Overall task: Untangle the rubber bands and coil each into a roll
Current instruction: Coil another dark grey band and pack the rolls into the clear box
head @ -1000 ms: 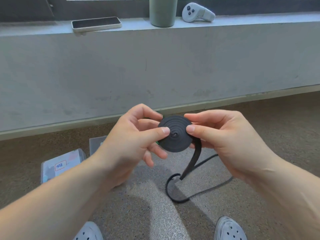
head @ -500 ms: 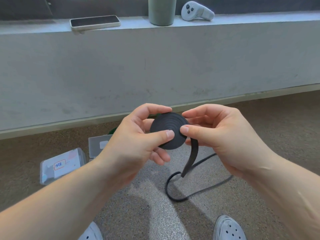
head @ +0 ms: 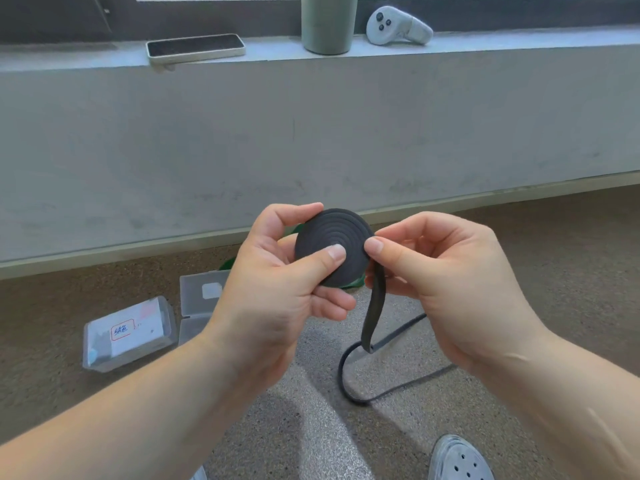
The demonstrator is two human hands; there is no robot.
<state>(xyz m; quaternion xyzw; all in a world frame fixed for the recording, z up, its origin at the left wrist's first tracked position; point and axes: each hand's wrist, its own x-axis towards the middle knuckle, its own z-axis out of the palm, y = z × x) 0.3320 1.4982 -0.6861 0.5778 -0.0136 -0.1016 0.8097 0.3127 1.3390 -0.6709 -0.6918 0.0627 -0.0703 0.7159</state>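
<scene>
A black rubber band is wound into a flat spiral roll (head: pixel 329 242) held at chest height in the middle of the view. My left hand (head: pixel 277 289) grips the roll, thumb pressed on its face and fingers behind it. My right hand (head: pixel 446 282) pinches the band where it leaves the roll's right edge. The loose tail (head: pixel 374 313) hangs down to the floor and loops there (head: pixel 349 386). A bit of a green band (head: pixel 227 263) shows behind my left hand, mostly hidden.
Two clear plastic boxes (head: pixel 128 332) (head: pixel 201 299) lie on the speckled floor at the left. A concrete ledge ahead carries a phone (head: pixel 195 48), a grey-green cup (head: pixel 329 24) and a white controller (head: pixel 398 26). One of my white shoes (head: pixel 457 459) shows at the bottom.
The roll has turned and grown slightly as more band wound on. My left thumb slid toward the roll's centre and my right thumb moved to its right edge. The tail is shorter.
</scene>
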